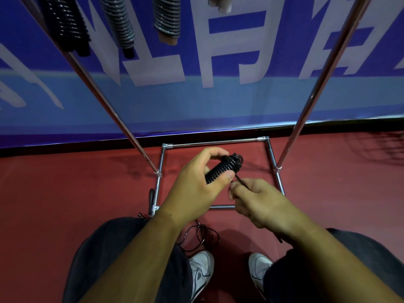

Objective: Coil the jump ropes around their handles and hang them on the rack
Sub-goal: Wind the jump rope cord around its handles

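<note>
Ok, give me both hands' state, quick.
Left hand: grips the coiled black rope.
Right hand: pinches that rope's loose strand.

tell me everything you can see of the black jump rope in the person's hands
The black jump rope is glossy cord, like plastic, wound in tight turns into a ribbed cylinder, tilted with its bunched upper end away from the person. The left hand grips it, thumb across the coils. One free strand runs from the coil to the right hand, which pinches it. It is clear of the floor.
</note>
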`<state>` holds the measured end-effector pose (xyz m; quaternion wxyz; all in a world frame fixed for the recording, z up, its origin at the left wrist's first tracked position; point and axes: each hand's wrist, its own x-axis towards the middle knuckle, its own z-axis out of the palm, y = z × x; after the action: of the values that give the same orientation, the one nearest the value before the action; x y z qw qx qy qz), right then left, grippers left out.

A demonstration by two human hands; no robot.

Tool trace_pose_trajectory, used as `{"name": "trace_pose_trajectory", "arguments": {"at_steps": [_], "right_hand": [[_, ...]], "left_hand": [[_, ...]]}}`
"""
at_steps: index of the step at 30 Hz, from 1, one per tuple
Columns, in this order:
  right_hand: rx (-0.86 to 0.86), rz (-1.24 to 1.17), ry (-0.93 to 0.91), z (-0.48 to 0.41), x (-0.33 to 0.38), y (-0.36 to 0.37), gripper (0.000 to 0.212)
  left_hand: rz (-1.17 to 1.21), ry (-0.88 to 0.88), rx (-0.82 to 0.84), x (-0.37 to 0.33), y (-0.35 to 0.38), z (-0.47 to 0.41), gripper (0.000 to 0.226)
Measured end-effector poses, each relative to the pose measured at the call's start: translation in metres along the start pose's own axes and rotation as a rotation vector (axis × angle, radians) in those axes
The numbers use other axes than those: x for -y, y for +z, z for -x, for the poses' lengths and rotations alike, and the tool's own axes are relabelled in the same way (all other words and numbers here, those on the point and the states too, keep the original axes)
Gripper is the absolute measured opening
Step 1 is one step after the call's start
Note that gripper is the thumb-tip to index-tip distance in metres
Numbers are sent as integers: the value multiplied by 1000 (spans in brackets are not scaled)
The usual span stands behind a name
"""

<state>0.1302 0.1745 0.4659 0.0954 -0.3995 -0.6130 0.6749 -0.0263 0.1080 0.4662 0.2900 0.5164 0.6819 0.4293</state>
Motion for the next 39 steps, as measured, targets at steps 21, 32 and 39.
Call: {"name": "trace_pose_trajectory", "arguments": {"at_steps": [21,32,39], "right_hand": [[-213,475,-218,-3,-8,-4,46],[-99,706,-372,4,-16,-24,21],[-48,684,-454,3,-18,-36,28]], "left_hand": [[-181,36,-31,3,0,-1,31],[-306,-95,284,17,-7,2,27],[-235,-127,517,-2,-16,9,26]]}}
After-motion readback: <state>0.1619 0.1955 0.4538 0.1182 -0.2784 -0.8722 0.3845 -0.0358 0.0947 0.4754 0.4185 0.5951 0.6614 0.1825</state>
